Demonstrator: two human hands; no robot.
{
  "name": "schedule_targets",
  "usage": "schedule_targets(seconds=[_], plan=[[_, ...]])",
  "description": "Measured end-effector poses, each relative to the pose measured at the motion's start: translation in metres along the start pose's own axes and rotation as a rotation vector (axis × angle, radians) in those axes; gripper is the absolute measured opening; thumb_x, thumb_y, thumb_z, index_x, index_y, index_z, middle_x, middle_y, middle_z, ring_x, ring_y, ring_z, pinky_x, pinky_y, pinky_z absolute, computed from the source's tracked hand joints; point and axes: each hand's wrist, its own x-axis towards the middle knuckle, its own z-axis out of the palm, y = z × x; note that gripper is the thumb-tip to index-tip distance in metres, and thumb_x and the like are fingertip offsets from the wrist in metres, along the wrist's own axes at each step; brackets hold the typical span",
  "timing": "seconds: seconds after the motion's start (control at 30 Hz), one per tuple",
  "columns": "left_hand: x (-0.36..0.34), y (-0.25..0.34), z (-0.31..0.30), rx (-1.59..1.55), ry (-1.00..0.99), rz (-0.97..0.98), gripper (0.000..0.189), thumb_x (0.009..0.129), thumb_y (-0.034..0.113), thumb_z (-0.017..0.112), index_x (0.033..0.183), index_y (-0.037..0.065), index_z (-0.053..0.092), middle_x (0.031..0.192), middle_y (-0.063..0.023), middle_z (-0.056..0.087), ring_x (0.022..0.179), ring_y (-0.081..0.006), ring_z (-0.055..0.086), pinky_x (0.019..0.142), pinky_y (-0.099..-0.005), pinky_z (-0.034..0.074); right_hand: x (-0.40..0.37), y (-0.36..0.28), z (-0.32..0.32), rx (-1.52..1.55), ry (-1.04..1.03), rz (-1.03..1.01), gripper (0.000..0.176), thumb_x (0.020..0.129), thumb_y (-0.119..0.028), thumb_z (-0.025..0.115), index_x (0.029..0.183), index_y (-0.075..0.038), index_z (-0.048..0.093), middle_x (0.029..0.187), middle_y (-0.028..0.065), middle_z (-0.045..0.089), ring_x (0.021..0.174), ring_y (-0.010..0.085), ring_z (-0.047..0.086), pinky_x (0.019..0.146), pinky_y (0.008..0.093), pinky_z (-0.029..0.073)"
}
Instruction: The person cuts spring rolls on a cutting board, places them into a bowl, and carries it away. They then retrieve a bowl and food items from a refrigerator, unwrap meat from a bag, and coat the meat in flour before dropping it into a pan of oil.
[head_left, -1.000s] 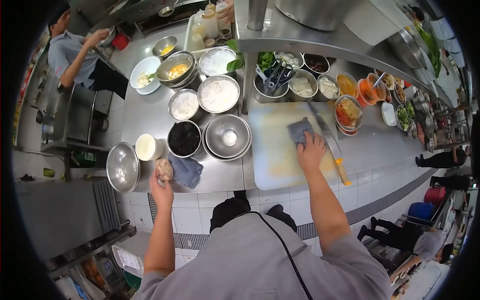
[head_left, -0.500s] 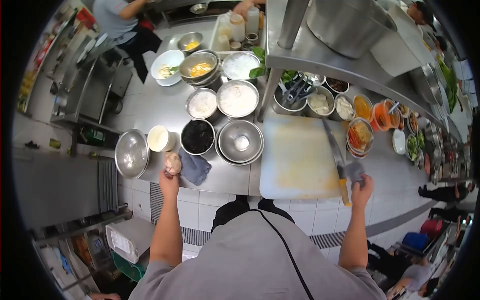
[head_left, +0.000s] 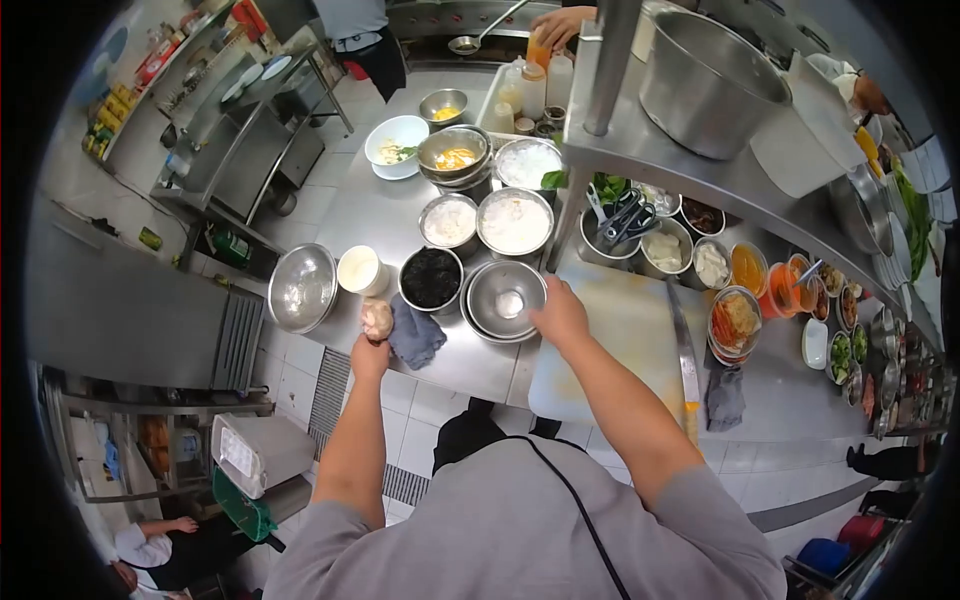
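My left hand [head_left: 369, 355] is closed on a pale pinkish-beige lump [head_left: 377, 318], perhaps raw meat, at the table's front edge. A grey cloth [head_left: 415, 335] lies crumpled just right of it. My right hand [head_left: 562, 315] grips the right rim of an empty steel bowl [head_left: 495, 285], which is nested in a larger steel bowl; its fingertips are partly hidden. Left of these bowls stands a container of black, shiny food [head_left: 431, 278]. The white cutting board [head_left: 610, 340] is right of my right hand, with a large knife [head_left: 683, 345] lying along its right side.
A white tub [head_left: 360, 270] and a wide steel bowl [head_left: 303, 287] stand at left. Flour-like bowls [head_left: 514, 220] sit behind. The raised steel shelf [head_left: 690, 160] overhangs several food containers. A second grey cloth [head_left: 725, 398] hangs at the front edge. A co-worker's hand [head_left: 563, 25] holds a bottle.
My right hand has let go of the grey cloth at the right and moved left to the steel bowl's rim. My left hand still holds the pale lump. The view has shifted.
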Motion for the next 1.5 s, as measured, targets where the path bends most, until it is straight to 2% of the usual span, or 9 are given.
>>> schedule_targets(seconds=[0.13, 0.43, 0.7, 0.87, 0.93, 1.07, 1.17, 1.23, 1.5], plan=[[-0.009, 0.009, -0.015, -0.029, -0.030, 0.044, 0.028, 0.084, 0.024, 0.076, 0.093, 0.000, 0.066, 0.090, -0.0188, 0.074, 0.087, -0.0393, 0.071, 0.078, -0.0483, 0.054, 0.021, -0.021, -0.001, -0.178, -0.077, -0.009, 0.024, 0.088, -0.015, 0.065, 0.111, -0.007, 0.062, 0.117, 0.0139, 0.066, 0.108, 0.0334, 0.066, 0.088, 0.0487, 0.055], [0.008, -0.008, -0.035, -0.127, -0.214, 0.119, 0.023, 0.086, 0.023, 0.073, 0.094, 0.002, 0.068, 0.088, -0.0182, 0.074, 0.086, -0.0395, 0.071, 0.078, -0.0490, 0.055, -0.051, -0.066, -0.135, -0.214, 0.589, -0.445, 0.011, 0.074, 0.003, 0.065, 0.075, -0.005, 0.059, 0.092, 0.0158, 0.065, 0.089, 0.0347, 0.064, 0.075, 0.0442, 0.052], [0.026, -0.023, -0.042, -0.192, -0.381, 0.195, 0.025, 0.086, 0.026, 0.072, 0.094, 0.002, 0.071, 0.085, -0.0168, 0.074, 0.081, -0.0371, 0.071, 0.076, -0.0456, 0.056, -0.152, 0.092, -0.085, -0.625, 0.550, 0.026, 0.013, 0.081, 0.002, 0.068, 0.092, -0.002, 0.062, 0.128, 0.0186, 0.066, 0.107, 0.0401, 0.067, 0.086, 0.0460, 0.058], [0.028, -0.020, -0.059, -0.218, -0.453, 0.227, 0.025, 0.084, 0.025, 0.074, 0.093, 0.003, 0.071, 0.084, -0.0160, 0.073, 0.080, -0.0359, 0.071, 0.075, -0.0449, 0.055, -0.174, 0.066, -0.081, -0.522, 0.871, 0.034, 0.015, 0.079, 0.004, 0.068, 0.093, 0.000, 0.062, 0.130, 0.0183, 0.066, 0.109, 0.0410, 0.066, 0.089, 0.0448, 0.056], [0.030, -0.021, -0.056, -0.202, -0.468, 0.275, 0.025, 0.084, 0.025, 0.075, 0.093, 0.003, 0.071, 0.084, -0.0158, 0.073, 0.080, -0.0360, 0.071, 0.074, -0.0453, 0.055, -0.179, 0.070, -0.057, -0.536, 0.518, 0.239, 0.014, 0.079, 0.004, 0.068, 0.091, 0.001, 0.060, 0.126, 0.0206, 0.066, 0.111, 0.0406, 0.065, 0.091, 0.0450, 0.055], [0.033, -0.023, -0.052, -0.118, -0.459, 0.322, 0.024, 0.083, 0.026, 0.075, 0.092, 0.003, 0.071, 0.083, -0.0176, 0.071, 0.079, -0.0390, 0.069, 0.073, -0.0485, 0.053, -0.189, 0.038, -0.058, -0.356, 0.837, 0.225, 0.014, 0.078, 0.003, 0.066, 0.091, 0.002, 0.060, 0.109, 0.0210, 0.070, 0.096, 0.0385, 0.068, 0.090, 0.0437, 0.055], [0.038, -0.022, -0.039, -0.120, -0.335, 0.389, 0.027, 0.087, 0.026, 0.071, 0.094, 0.000, 0.070, 0.084, -0.0217, 0.071, 0.082, -0.0432, 0.068, 0.075, -0.0514, 0.052, -0.200, 0.086, -0.026, 0.426, 0.773, 0.845, 0.007, 0.084, -0.003, 0.064, 0.088, 0.001, 0.060, 0.080, 0.0130, 0.066, 0.059, 0.0236, 0.064, 0.054, 0.0375, 0.056], [0.040, -0.027, -0.033, -0.181, -0.322, 0.394, 0.027, 0.088, 0.024, 0.070, 0.094, -0.002, 0.069, 0.085, -0.0235, 0.070, 0.081, -0.0436, 0.068, 0.075, -0.0509, 0.052, -0.207, 0.084, -0.019, 0.665, 0.930, 0.807, 0.008, 0.086, -0.006, 0.064, 0.088, -0.002, 0.058, 0.079, 0.0109, 0.065, 0.053, 0.0169, 0.060, 0.043, 0.0323, 0.052], [0.048, -0.062, -0.021, -0.275, -0.289, 0.355, 0.017, 0.088, 0.014, 0.069, 0.092, -0.001, 0.062, 0.082, -0.0173, 0.069, 0.073, -0.0283, 0.066, 0.071, -0.0398, 0.052, -0.231, 0.061, -0.017, 1.074, 0.744, 1.020, 0.014, 0.086, -0.009, 0.067, 0.093, -0.005, 0.055, 0.077, 0.0085, 0.063, 0.060, 0.0189, 0.063, 0.057, 0.0337, 0.055]])
